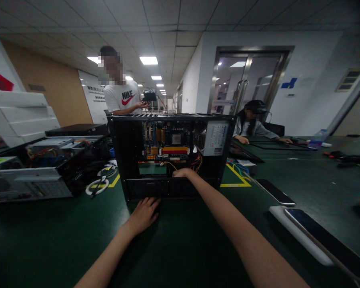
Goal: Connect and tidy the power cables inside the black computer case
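Note:
An open black computer case point(123, 156) stands on the green table point(180, 248) in front of me, its motherboard point(166, 146) and power supply point(214, 138) showing inside. My left hand point(144, 214) lies flat on the table with its fingers against the lower front edge of the case. My right hand point(183, 173) reaches over the lower frame into the case, near the loose cables point(196, 162). Its fingers curl downward out of sight.
Another opened case point(33, 176) lies at the left beside coiled white cable point(97, 186). Phones point(276, 192) and a flat white device point(306, 236) lie at the right. One person stands behind the case. Another sits at the far right of the table.

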### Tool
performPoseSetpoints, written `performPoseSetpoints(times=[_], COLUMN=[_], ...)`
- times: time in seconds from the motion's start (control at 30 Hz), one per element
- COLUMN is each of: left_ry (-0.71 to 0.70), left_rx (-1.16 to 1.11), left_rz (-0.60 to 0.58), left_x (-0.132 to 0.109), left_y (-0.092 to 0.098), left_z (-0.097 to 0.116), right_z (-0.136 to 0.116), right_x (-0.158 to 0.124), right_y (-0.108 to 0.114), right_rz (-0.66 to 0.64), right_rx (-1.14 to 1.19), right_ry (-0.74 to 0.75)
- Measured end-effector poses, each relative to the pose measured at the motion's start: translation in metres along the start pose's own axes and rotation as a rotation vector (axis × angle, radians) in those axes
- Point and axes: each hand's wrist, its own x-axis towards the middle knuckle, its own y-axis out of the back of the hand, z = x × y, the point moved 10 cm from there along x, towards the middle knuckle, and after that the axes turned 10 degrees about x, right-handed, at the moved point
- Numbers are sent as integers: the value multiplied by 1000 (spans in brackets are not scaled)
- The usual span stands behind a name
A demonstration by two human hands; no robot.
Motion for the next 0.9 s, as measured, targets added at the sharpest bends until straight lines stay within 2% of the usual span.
performPoseSetpoints(times=[0.3,0.5,0.8,0.9], left_ry=[5,2,2,0], left_rx=[-2,9,-6,-10], left_rz=[-7,17,7,6], left_x=[0,1,2,1], left_y=[1,-1,-4,-3], left_z=[0,-2,-2,-2], right_z=[-6,-18,-12,-4], right_x=[-2,-6,-18,-19], right_y=[1,21,29,36], right_rz=[9,199,186,242], right_rx=[-45,73,718,889], right_ry=[41,161,137,111])
